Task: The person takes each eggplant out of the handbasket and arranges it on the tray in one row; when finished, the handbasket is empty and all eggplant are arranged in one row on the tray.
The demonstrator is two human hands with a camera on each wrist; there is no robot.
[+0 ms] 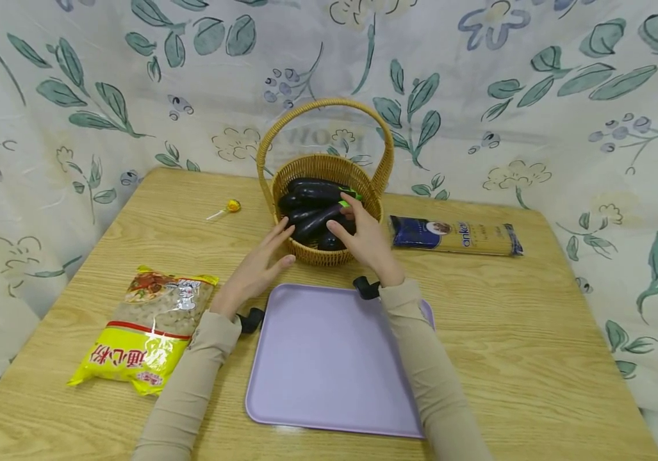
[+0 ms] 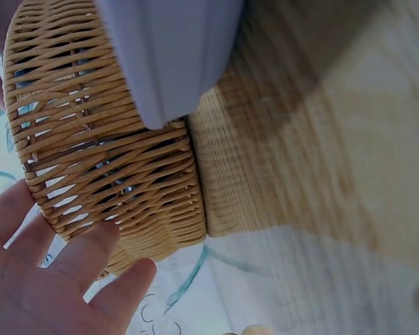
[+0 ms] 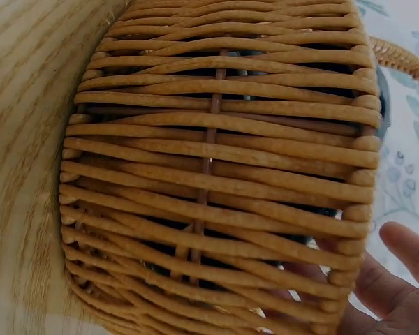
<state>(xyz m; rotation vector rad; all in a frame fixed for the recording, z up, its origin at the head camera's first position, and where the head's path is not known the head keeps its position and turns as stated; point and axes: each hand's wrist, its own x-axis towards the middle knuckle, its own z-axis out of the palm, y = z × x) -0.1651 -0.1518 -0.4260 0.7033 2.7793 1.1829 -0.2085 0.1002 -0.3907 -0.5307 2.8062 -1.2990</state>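
Several dark purple eggplants [image 1: 311, 221] with green stem ends lie in a wicker basket [image 1: 329, 257] with a tall arched handle. My left hand [image 1: 256, 269] is at the basket's left front rim, its fingers fairly straight and spread; the left wrist view shows them beside the woven wall [image 2: 105, 139]. From the right, my right hand [image 1: 368, 240] reaches over the rim to the eggplants' stem ends. Its thumb and forefinger stand apart around one end, and the other fingers are partly hidden. Through the weave in the right wrist view, some fingers of that hand [image 3: 387, 286] show inside.
A lilac tray [image 1: 329, 365] lies in front of the basket, under the right forearm. On the left are a yellow bag of pasta [image 1: 147, 326] and a lollipop [image 1: 233, 205]. A pack of spaghetti [image 1: 455, 235] lies to the right. Patterned cloth hangs behind the table.
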